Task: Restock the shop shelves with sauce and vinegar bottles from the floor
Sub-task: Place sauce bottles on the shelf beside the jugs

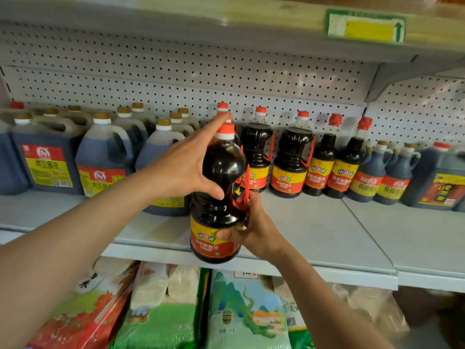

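you are holding a dark sauce bottle (221, 192) upright with both hands, at the front edge of the grey shelf (314, 230); whether its base is touching the shelf cannot be told. your left hand (186, 162) is cupping the bottle's upper body, thumb curling round the waist and index finger stretching up past the red-and-white cap. your right hand (251, 225) is gripping the lower part, fingers wrapping over the red and yellow label and touching the red handle on the bottle's right side. behind it, matching handled bottles (292, 157) are standing in a row against the pegboard (226, 79), with slimmer bottles (329, 165) to their right. big jugs with gold caps (105, 159) are filling the shelf's left side. bags of rice (241, 311) are lying on the level below.
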`<state>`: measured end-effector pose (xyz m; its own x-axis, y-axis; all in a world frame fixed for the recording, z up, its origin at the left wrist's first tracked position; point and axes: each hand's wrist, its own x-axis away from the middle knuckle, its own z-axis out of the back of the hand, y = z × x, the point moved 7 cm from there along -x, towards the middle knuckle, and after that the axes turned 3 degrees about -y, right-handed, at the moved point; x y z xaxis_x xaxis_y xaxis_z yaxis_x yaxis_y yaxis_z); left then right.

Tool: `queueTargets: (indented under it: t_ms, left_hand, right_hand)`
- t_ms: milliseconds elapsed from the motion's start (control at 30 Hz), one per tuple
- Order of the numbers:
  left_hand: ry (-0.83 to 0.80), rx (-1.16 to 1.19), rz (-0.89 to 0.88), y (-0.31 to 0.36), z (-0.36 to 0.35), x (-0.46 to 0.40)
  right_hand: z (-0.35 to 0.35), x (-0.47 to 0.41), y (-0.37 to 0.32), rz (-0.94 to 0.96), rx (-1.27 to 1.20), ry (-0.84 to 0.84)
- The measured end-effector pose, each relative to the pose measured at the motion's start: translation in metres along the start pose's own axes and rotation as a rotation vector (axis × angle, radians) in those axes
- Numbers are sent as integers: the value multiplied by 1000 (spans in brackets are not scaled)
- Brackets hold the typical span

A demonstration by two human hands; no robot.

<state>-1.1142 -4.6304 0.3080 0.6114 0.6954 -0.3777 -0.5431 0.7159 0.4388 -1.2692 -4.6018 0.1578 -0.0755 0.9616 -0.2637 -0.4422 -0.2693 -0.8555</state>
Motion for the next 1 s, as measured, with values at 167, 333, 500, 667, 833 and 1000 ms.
queueTargets:
  t_ms: [167,333,500,667,833,1000]
  left_hand:
    - [8,5,37,-2,4,-5]
    - [14,2,41,-2,5,5]
    - [24,-11,56,2,7,2]
    - [9,1,71,3,6,3]
    - [-5,-2,97,-2,6,-2]
    - [-18,-28,123,-7,6,-9]
  right_hand:
    - [2,-3,-2,-39,-12,15]
    - [-4,2,-5,-33,-19,24]
    - [-2,0,-8,-43,-52,1]
    - [-4,-1,-6,-30,-63,2]
    - [-8,-5,0,-32,-89,2]
    - [-9,-14,3,-16,-90,-23]
